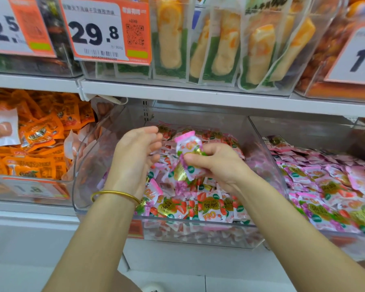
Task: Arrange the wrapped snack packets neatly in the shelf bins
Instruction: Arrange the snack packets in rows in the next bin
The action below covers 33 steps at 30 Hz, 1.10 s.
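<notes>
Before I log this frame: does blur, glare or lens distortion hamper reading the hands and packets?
Head view: bright, even light, no hard shadows; the white shelf edge slants and bows from the wide lens; the clear plastic bin looks hazy; the left hand is slightly smeared; the pink-and-white wrapped packet pinched by the right hand is soft, its print unreadable.

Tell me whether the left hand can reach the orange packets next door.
Probably yes: the left hand looks empty, and the orange packets lie uncovered beside it, past a clear bin wall.
</notes>
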Tool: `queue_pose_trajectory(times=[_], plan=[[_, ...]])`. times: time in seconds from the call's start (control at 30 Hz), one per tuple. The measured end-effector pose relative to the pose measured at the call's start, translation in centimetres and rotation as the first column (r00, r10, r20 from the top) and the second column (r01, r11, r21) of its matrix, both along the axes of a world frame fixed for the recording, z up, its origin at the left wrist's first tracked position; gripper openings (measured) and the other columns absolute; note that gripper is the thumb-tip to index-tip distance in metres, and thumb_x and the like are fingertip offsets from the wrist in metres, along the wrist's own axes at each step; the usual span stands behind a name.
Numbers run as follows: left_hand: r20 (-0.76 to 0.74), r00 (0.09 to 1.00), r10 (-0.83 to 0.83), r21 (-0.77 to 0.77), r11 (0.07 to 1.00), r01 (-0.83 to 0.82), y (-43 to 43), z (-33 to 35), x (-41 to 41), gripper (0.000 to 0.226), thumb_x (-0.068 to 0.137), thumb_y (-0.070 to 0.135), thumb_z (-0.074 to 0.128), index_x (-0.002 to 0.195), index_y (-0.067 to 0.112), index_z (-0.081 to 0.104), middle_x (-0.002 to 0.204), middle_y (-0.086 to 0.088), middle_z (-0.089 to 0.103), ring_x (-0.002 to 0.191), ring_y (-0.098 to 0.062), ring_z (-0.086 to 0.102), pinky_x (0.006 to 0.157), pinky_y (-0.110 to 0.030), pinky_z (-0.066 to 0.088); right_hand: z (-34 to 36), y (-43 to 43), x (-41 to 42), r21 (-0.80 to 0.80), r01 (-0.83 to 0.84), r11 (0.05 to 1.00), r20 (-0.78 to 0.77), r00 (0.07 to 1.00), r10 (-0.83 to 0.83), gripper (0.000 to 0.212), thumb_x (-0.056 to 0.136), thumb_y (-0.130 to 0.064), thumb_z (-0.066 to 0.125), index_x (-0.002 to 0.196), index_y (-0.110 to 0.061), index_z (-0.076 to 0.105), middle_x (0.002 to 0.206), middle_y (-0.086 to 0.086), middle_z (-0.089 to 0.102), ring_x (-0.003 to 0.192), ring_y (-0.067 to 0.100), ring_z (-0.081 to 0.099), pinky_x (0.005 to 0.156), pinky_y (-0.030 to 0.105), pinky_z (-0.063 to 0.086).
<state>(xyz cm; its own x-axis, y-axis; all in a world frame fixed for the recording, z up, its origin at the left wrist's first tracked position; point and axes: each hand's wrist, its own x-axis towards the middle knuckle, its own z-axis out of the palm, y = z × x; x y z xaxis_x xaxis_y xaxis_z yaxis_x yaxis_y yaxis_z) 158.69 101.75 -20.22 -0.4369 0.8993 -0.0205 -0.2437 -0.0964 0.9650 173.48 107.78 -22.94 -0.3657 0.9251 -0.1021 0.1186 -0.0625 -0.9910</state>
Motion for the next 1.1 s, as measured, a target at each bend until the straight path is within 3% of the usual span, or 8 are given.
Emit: queue_pose_trajectory(times=[0.1,0.27,0.4,0.57,0.73,0.9,1.0,1.1], plan=[[-0.348,0.913,-0.215,-0.152,0.973,0.171,-0.1,-0.7,1.6,0.009,0.088,0.028,0.059,0.091,0.020,0.061,0.098,0.001,0.061,0.094,-0.017,0.059,0.089,-0.038,0.050,0.8,-0.9,1.6,-0.127,0.069,0.990,-0.301,0.948,-0.105,0.004,0.082,-0.005,0.064,0.083,-0.003,0.068,0.077,0.010,0.069,0.069,0.020,0.063,0.073,0.035,0.053],[-0.075,0.891,-0.447,-0.172,0.886,0.430,0.0,-1.0,4.6,0.021,0.089,0.004,0.056,0.108,-0.002,0.050,0.092,-0.018,0.064,0.068,-0.016,0.069,0.058,-0.023,0.057,1.5,-2.5,4.2,0.004,0.252,0.968,-0.338,0.911,-0.236,0.007,0.084,-0.003,0.062,0.088,-0.009,0.063,0.080,0.008,0.068,0.069,0.017,0.064,0.063,0.028,0.054],[0.046,0.911,-0.410,-0.071,0.908,0.412,0.3,-0.7,6.6,0.008,0.090,0.003,0.054,0.096,0.009,0.056,0.087,-0.008,0.068,0.076,-0.017,0.070,0.062,-0.024,0.057,2.4,-3.3,6.8,0.123,0.397,0.909,-0.311,0.886,-0.345,0.013,0.077,-0.001,0.061,0.080,-0.014,0.060,0.078,0.011,0.064,0.074,0.024,0.060,0.073,0.040,0.049],[0.286,0.850,-0.443,0.054,0.893,0.447,0.5,-0.1,9.8,0.013,0.092,0.007,0.050,0.103,0.005,0.057,0.080,-0.005,0.070,0.068,-0.015,0.068,0.072,-0.034,0.059,3.0,-4.8,8.2,0.160,0.465,0.871,-0.387,0.841,-0.378,0.043,0.078,0.011,0.063,0.108,-0.017,0.050,0.094,0.016,0.064,0.075,0.023,0.062,0.067,0.037,0.053],[0.189,0.811,-0.554,0.187,0.831,0.524,0.6,0.0,12.4,0.021,0.086,-0.001,0.052,0.107,-0.002,0.058,0.084,-0.007,0.069,0.070,-0.012,0.065,0.070,-0.026,0.056,3.0,-5.3,9.5,0.361,0.547,0.755,-0.211,0.837,-0.505,0.030,0.075,-0.012,0.074,0.096,-0.017,0.054,0.087,0.007,0.064,0.074,0.012,0.060,0.072,0.033,0.051],[0.209,0.753,-0.624,0.133,0.781,0.610,1.7,0.0,13.2,0.028,0.085,-0.006,0.050,0.111,-0.014,0.055,0.085,-0.017,0.069,0.065,-0.016,0.065,0.057,-0.023,0.055,2.6,-5.6,13.1,0.587,0.403,0.702,-0.066,0.888,-0.454,0.017,0.089,-0.030,0.054,0.104,-0.025,0.059,0.097,-0.009,0.059,0.089,0.003,0.056,0.080,0.026,0.046],[0.151,0.715,-0.682,0.027,0.726,0.687,2.0,-0.3,13.4,0.034,0.073,0.000,0.058,0.105,-0.013,0.055,0.093,-0.027,0.067,0.076,-0.026,0.064,0.062,-0.028,0.058,2.1,-6.1,16.6,0.697,0.097,0.710,0.094,0.970,-0.224,0.054,0.074,-0.018,0.047,0.125,-0.032,0.055,0.138,-0.013,0.046,0.130,0.004,0.040,0.104,0.020,0.034],[0.104,0.696,-0.710,0.038,0.702,0.711,2.5,0.0,14.3,0.018,0.077,-0.007,0.055,0.094,-0.008,0.055,0.078,-0.013,0.062,0.061,-0.008,0.063,0.054,-0.019,0.054,1.9,-6.1,18.4,0.686,-0.114,0.718,0.232,0.970,-0.067,0.061,0.070,0.007,0.055,0.121,-0.025,0.062,0.142,-0.014,0.046,0.142,0.009,0.025,0.114,0.034,0.025]])
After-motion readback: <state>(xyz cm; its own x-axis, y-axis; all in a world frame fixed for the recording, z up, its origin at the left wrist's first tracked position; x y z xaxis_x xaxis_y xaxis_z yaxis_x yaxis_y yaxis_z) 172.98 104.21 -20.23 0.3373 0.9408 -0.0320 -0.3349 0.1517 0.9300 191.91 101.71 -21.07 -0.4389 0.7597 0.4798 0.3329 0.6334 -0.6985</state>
